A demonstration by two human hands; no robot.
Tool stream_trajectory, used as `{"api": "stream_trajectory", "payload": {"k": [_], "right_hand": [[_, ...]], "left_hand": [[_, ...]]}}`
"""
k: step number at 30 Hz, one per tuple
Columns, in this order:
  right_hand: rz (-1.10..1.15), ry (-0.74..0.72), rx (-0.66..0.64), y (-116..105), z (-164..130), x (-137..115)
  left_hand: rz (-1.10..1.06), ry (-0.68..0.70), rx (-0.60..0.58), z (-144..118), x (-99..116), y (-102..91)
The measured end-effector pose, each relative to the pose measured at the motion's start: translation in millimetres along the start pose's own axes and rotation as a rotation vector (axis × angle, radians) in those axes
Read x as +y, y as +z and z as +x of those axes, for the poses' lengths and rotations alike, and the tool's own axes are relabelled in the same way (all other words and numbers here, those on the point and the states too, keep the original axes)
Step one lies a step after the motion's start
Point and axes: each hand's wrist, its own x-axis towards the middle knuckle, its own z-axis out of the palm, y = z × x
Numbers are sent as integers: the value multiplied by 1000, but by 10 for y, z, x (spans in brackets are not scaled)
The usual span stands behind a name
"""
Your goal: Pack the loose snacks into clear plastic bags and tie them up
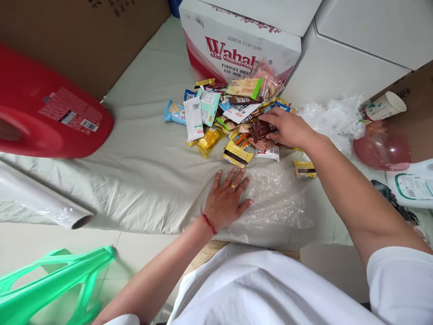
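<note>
Right hand (pixel 287 128), fingers curled on a glossy brown packet (pixel 261 130) at the snack pile's (pixel 223 119) 3 o'clock edge; left hand (pixel 227 198) flat, fingers spread, on crinkled clear film (pixel 277 198); packet part hidden.

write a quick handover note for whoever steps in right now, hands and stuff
Left hand: flat, palm down, pressing the clear plastic bag onto the white sheet.
Right hand: reaching into the snack pile, fingers closing on a dark brown packet; grip not certain.
Pile sits in front of the Wahaha box; one yellow packet lies apart, beside the bag.
Done: nothing visibly inside the bag.
Left: the whole pile is still out.
</note>
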Motion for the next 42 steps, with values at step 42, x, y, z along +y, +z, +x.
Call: {"api": "stream_trajectory", "payload": {"k": [42], "right_hand": [[76,-46,12,125,-3,171]], "left_hand": [[-17,40,-10,-12,-44,4]]}}
